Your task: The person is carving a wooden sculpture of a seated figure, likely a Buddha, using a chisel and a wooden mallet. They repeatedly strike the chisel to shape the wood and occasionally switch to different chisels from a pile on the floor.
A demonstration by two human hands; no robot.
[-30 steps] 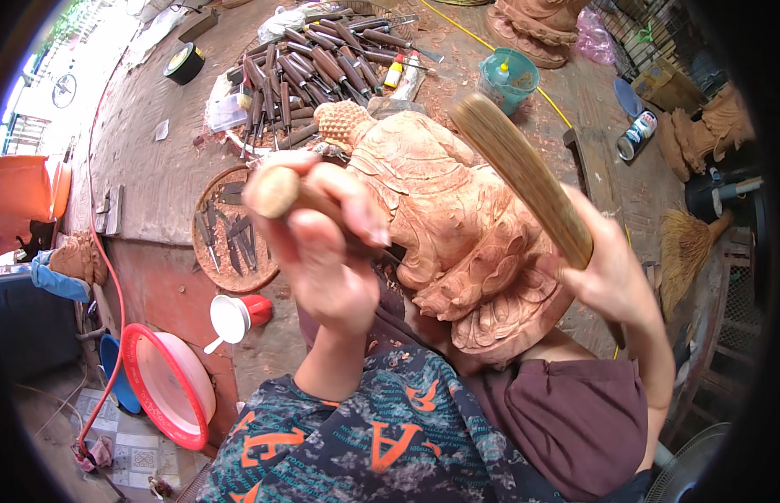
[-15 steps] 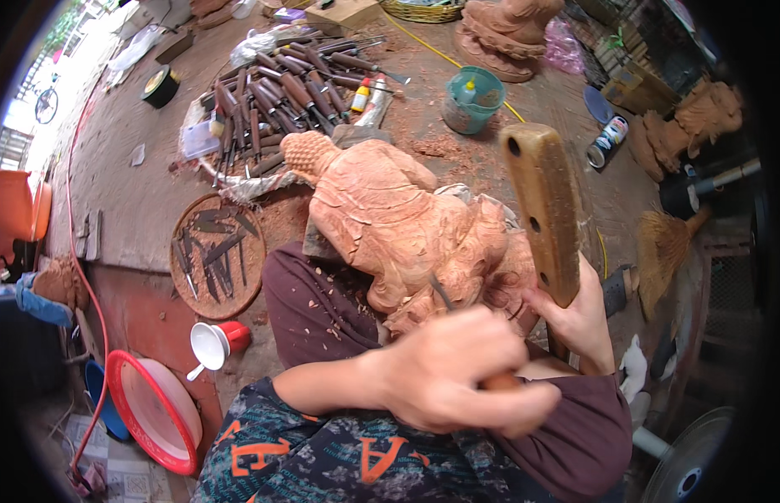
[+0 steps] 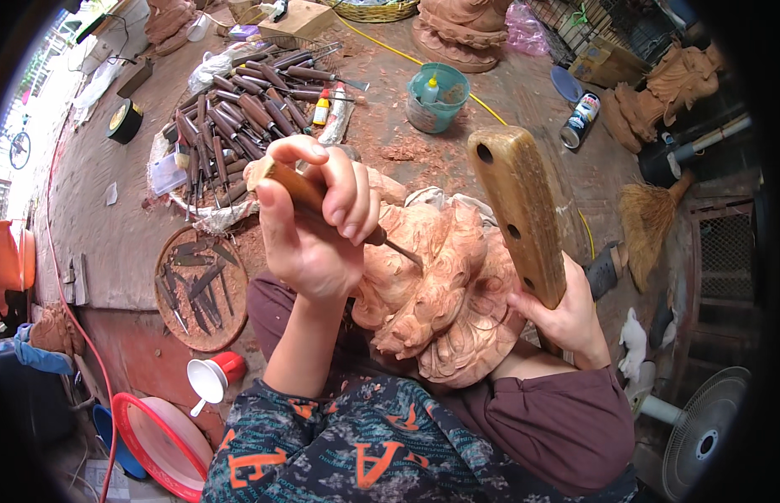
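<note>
A reddish wooden statue (image 3: 432, 293) with carved folds and curls lies across my lap. My left hand (image 3: 314, 256) is raised over it, fingers closed round the wooden handle of a carving chisel (image 3: 310, 197). The chisel slants down to the right, and its thin blade tip meets the carved surface or is just above it. My left hand hides much of the statue's far left part. Right of the statue, my right hand (image 3: 566, 314) grips a long wooden mallet (image 3: 520, 210) with dark holes, held upright.
Many wooden-handled chisels (image 3: 239, 117) are heaped at the far left. A round tray (image 3: 226, 331) of dark blades lies below them. A teal bucket (image 3: 438, 99), a spray can (image 3: 580, 117) and other carvings (image 3: 658, 96) stand beyond. A fan (image 3: 704, 436) is at lower right.
My left hand has swung up and left from near my lap, turning the chisel so its blade points down right at the statue. My right hand still holds the mallet. The view has shifted slightly.
</note>
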